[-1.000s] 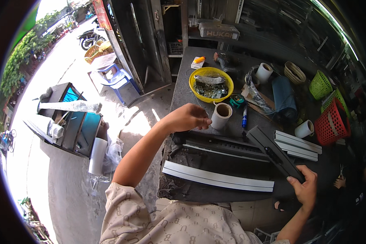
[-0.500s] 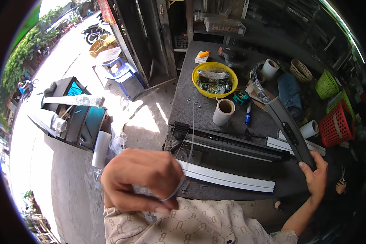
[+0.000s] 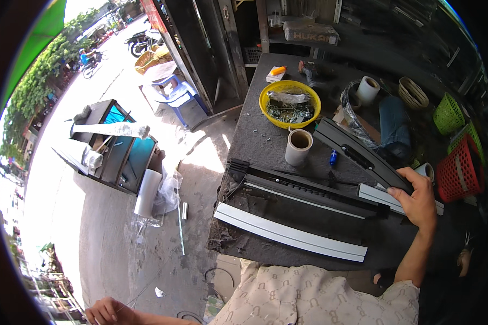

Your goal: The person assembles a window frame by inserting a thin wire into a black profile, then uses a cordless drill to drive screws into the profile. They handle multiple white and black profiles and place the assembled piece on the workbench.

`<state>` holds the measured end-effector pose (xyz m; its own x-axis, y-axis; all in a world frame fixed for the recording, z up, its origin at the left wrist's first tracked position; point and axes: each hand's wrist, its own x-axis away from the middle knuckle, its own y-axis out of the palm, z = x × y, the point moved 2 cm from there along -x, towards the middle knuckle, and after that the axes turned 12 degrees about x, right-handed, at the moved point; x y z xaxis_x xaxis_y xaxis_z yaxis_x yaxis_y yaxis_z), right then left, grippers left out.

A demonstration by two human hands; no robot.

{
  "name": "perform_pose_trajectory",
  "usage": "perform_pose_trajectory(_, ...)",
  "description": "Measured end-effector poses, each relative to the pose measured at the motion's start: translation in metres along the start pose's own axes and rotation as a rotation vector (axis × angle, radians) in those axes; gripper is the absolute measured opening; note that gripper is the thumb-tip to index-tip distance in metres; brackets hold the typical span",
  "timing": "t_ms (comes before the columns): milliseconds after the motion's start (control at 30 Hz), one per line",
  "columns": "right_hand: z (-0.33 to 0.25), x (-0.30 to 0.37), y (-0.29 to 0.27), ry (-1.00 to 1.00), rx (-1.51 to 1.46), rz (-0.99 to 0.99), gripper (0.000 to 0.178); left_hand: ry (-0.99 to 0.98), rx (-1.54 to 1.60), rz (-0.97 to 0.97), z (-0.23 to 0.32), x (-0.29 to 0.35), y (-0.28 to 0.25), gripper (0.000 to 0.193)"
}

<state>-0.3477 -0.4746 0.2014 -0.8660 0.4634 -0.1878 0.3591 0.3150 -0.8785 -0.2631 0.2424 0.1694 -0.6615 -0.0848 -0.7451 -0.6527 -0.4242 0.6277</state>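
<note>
My right hand (image 3: 416,196) grips the near end of a dark grey metal profile (image 3: 358,154) with a slotted black strip along it. The profile slants up and left over the workbench, its far end near a yellow basket (image 3: 266,112) of small metal parts. Low at the left, away from the bench, my left hand (image 3: 111,312) is closed, fingers pinched on a thin pale strand (image 3: 142,290). Nearer on the bench lie a black profile (image 3: 309,189) and a white profile (image 3: 287,232), side by side.
A tape roll (image 3: 299,147), a blue marker (image 3: 333,157), white profile pieces (image 3: 382,197) and a red basket (image 3: 461,170) are on the bench. On the floor at left are a dark open cabinet (image 3: 111,146), a plastic film roll (image 3: 148,193) and a blue stool (image 3: 184,100).
My left hand has swung from in front of my chest down to the lower left with the strand. My right hand has tilted the dark profile leftward, lower over the bench.
</note>
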Motion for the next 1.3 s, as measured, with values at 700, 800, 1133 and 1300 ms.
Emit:
perform_pose_trajectory(700, 0.002, -0.038, 0.038, -0.097, 0.055, -0.209, 0.033, -0.328, -1.586, 0.391, -0.116, 0.011, -0.094, 0.024)
perform_pose_trajectory(800, -0.001, -0.042, 0.044, -0.081, 0.056, -0.278, 0.032, -0.75, -1.414, -0.549, -0.293, -0.038, 0.001, 0.036)
perform_pose_trajectory(1133, 0.008, -0.039, 0.052, 0.015, 0.066, -0.35, 0.039, -1.151, -1.186, -1.691, -0.536, -0.02, 0.089, 0.044)
perform_pose_trajectory(1300, 0.009, -0.036, 0.058, 0.061, 0.034, -0.4, 0.038, -1.004, -1.153, -1.561, -0.523, 0.01, 0.067, 0.042)
